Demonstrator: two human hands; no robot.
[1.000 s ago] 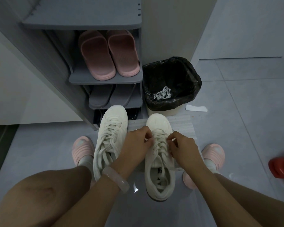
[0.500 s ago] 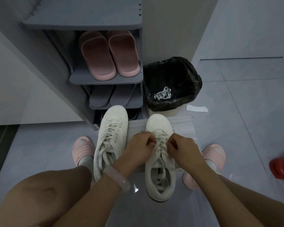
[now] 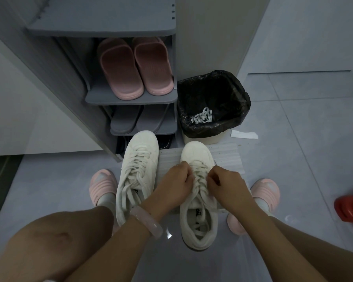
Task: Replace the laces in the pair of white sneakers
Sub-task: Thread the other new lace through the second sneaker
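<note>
Where fingers curl, the lace crossings are hidden.

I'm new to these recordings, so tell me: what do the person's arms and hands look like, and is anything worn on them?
Both forearms are bare, with no sleeves in view. The left hand has a pale pink, glossy, translucent bangle on its wrist and a thin ring on one finger. The right hand shows no jewellery, gloves or markings.

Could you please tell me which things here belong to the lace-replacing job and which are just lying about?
Part of the job:
right sneaker, laces pinched by left hand and right hand
left sneaker
old laces in the bin

Just lying about:
pink slippers on the shelf
grey slippers below
paper scrap
red object
</note>
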